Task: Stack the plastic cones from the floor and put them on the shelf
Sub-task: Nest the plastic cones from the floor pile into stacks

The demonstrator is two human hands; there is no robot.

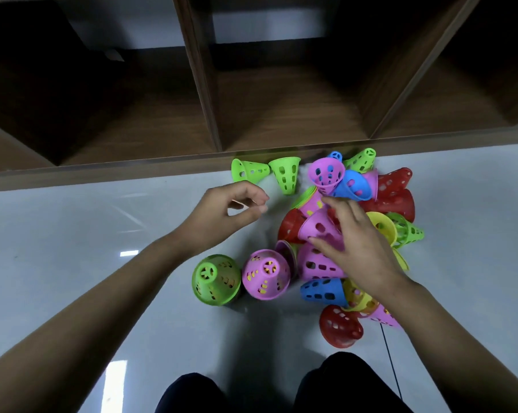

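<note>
Firstly, at left: the left hand [231, 210] is over the grey floor [73, 234], fingers curled toward the thumb, nothing seen between them. Nearer the viewer, a green cone [216, 278] and a magenta cone [265, 274] stand side by side, wide ends down. Right of these is the cone pile [397, 201], with pink, red, blue, yellow and green cones lying all ways. It sits on the floor just before the wooden shelf [281, 114]. The right hand [362, 242] is in the pile, its thumb and fingers gripping a pink cone [320, 228].

Single head-worn wide-angle view, looking steeply down, close over floor [73, 234], shelf [281, 114] ahead
</note>
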